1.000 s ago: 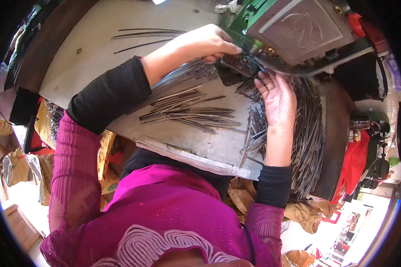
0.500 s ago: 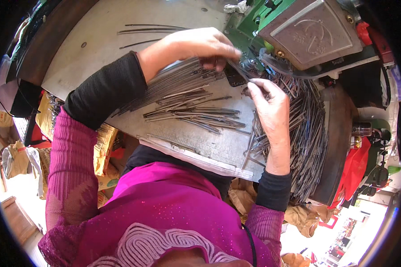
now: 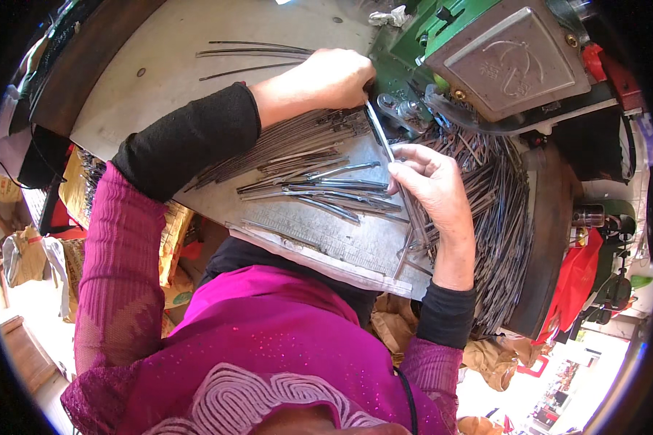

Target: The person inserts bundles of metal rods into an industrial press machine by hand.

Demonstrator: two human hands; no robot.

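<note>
A thin, shiny metal strip (image 3: 379,130) slants between my two hands, over the table beside the green machine. My left hand (image 3: 341,78) is closed at the strip's far end, its fingertips partly hidden. Lower down, the thumb and fingers of my right hand (image 3: 429,176) pinch the same strip, which runs on past them toward me. A small bundle of jointed dark metal strips (image 3: 334,190) lies on the table left of my right hand. Beyond it, under my left forearm, spreads a row of thin rods (image 3: 276,145).
The green machine (image 3: 453,25) with a grey metal cover (image 3: 516,64) stands at the far right. A large heap of metal strips (image 3: 497,232) fills the table's right side. A few loose rods (image 3: 254,51) lie on the pale tabletop (image 3: 145,101) at the far left.
My left hand has shifted slightly left and its fingers have closed in. My right hand has come a little nearer to me, and the strip between them now shows more of its length.
</note>
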